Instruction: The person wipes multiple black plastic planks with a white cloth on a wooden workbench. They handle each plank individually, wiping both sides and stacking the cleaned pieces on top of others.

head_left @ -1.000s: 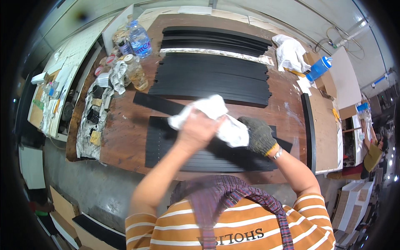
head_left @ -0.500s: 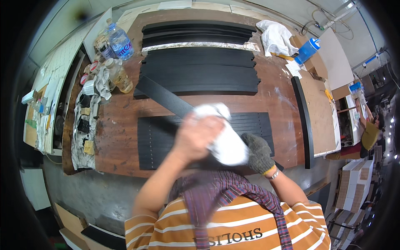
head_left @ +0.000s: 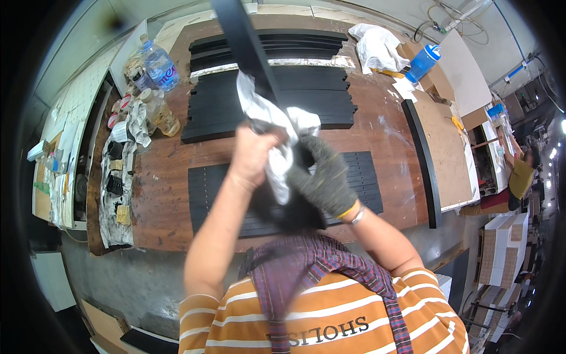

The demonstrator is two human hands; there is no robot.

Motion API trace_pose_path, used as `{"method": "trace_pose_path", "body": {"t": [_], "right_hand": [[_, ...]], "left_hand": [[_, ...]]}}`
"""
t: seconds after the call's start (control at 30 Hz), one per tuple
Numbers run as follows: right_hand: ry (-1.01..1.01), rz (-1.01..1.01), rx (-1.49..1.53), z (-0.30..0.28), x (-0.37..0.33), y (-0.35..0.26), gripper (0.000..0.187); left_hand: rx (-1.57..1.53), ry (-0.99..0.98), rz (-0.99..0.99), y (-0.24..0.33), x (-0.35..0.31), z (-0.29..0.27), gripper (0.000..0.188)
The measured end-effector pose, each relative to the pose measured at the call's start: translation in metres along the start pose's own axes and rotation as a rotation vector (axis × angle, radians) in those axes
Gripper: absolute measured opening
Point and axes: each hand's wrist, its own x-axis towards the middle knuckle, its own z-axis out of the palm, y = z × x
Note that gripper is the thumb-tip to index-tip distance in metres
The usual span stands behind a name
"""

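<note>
Black strip [head_left: 244, 44], tilted above the table [head_left: 396, 150], seemingly grasped by the gloved right hand [head_left: 324, 180] as the left hand [head_left: 252, 154] clutches white cloth [head_left: 259, 106] against it, could strike the stacked boards [head_left: 312, 88] if grip slips.

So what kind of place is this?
Probably a workshop, judging by the stained brown wooden workbench, the rows of long flat black boards and the dark-smeared white sheet at left.
</note>
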Motion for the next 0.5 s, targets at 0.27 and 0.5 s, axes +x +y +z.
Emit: {"method": "trace_pose_path", "body": {"t": [0.27,0.5], "right_hand": [[0.049,0.283,0.947,-0.027,0.089,0.030,0.036],[0.279,0.511,1.431,-0.070,0.074,0.080,0.042]], "left_hand": [[0.361,-0.426,-0.080,0.022,0.012,-0.008,0.013],[0.823,-0.454,-0.353,-0.027,-0.097,-0.067,0.042]]}}
